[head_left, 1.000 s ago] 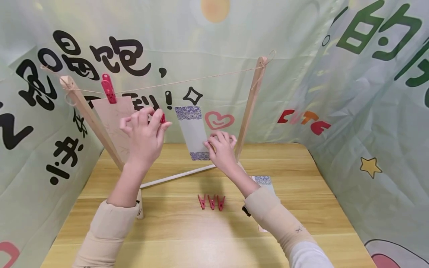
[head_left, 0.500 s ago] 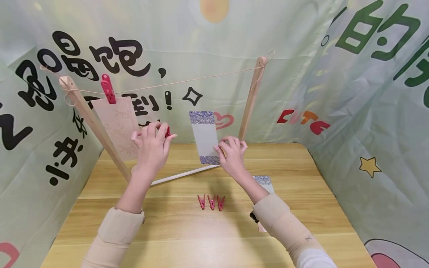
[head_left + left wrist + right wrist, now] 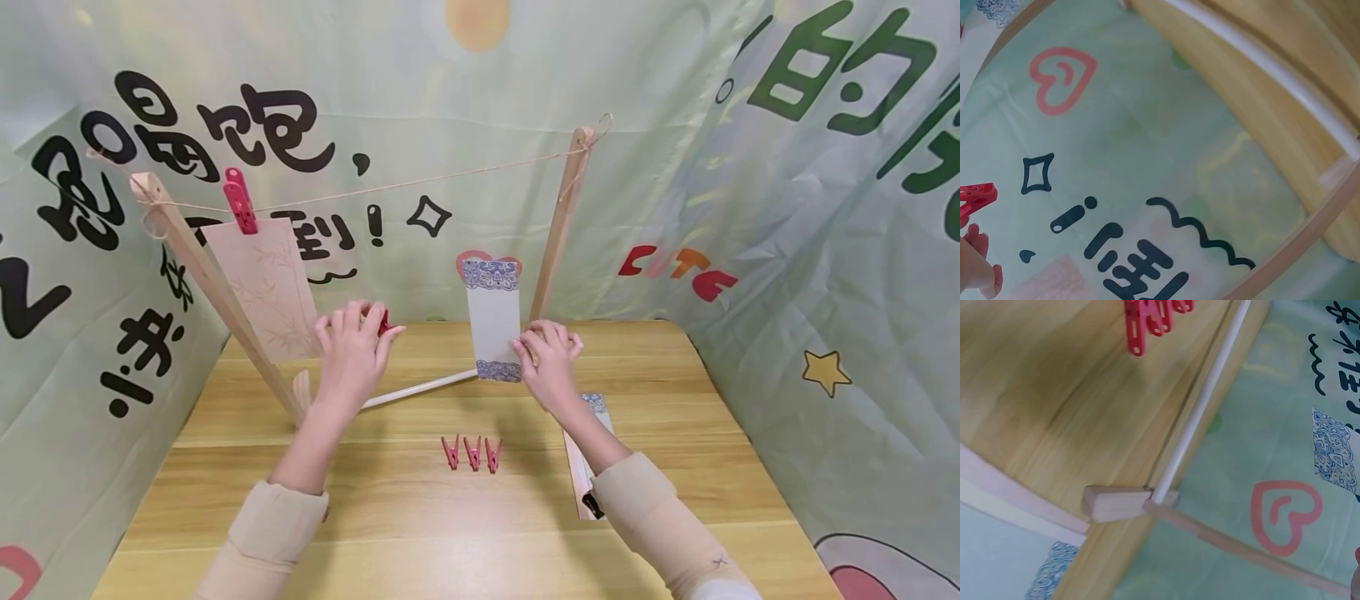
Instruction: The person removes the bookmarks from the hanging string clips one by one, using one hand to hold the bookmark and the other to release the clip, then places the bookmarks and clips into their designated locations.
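Observation:
My left hand (image 3: pixel 351 358) pinches a red clothespin (image 3: pixel 384 323) between thumb and forefinger. That same clothespin (image 3: pixel 977 197) shows at the left edge of the left wrist view, above the fingertips. With thumb and fingers, my right hand (image 3: pixel 551 358) holds the lower right edge of a white card (image 3: pixel 497 323) with blue patterned bands at top and bottom. The card stands nearly upright in the air, below the string (image 3: pixel 427 179). On that string, near its left end, a pink card (image 3: pixel 262 287) hangs from another red clothespin (image 3: pixel 240 202).
Two wooden posts, left (image 3: pixel 217 292) and right (image 3: pixel 558 221), carry the string; a white rod (image 3: pixel 420 389) runs low between them. Three red clothespins (image 3: pixel 472 454) lie mid-table. More cards (image 3: pixel 577 467) lie under my right forearm. Printed cloth (image 3: pixel 675 208) walls the table.
The white card has moved right and down in my right hand and become more upright. My left hand has lowered and shifted slightly right with its clothespin.

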{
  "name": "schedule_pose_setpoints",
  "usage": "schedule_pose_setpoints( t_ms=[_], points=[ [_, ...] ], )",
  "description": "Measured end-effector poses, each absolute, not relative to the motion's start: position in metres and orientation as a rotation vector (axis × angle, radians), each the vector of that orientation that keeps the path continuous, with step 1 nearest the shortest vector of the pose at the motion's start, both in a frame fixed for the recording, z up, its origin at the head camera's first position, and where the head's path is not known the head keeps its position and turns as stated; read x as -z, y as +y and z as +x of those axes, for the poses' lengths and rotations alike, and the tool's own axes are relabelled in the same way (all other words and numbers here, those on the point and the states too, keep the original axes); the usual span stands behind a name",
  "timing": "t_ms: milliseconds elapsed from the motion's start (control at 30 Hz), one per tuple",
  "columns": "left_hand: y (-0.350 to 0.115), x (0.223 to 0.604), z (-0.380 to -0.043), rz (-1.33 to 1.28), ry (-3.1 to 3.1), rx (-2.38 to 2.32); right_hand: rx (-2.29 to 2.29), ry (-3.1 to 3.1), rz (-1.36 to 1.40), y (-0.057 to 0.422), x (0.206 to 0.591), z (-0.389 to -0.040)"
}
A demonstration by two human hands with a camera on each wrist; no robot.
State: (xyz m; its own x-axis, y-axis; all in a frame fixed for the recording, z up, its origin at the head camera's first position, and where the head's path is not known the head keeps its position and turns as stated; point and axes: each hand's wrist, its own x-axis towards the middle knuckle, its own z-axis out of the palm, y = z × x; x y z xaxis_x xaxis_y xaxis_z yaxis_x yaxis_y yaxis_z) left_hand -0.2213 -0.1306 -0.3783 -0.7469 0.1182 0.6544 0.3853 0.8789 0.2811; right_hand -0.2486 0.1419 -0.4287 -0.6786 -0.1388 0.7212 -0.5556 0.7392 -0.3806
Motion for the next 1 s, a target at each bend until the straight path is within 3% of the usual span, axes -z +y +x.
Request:
schedule_pose_setpoints(
  t_ms=[1000],
  points=[
    [-0.118,0.462,-0.203,-0.309,-2.629,0.419,-0.751,-2.327,0.327,0.207,0.468,-0.223]
  ],
)
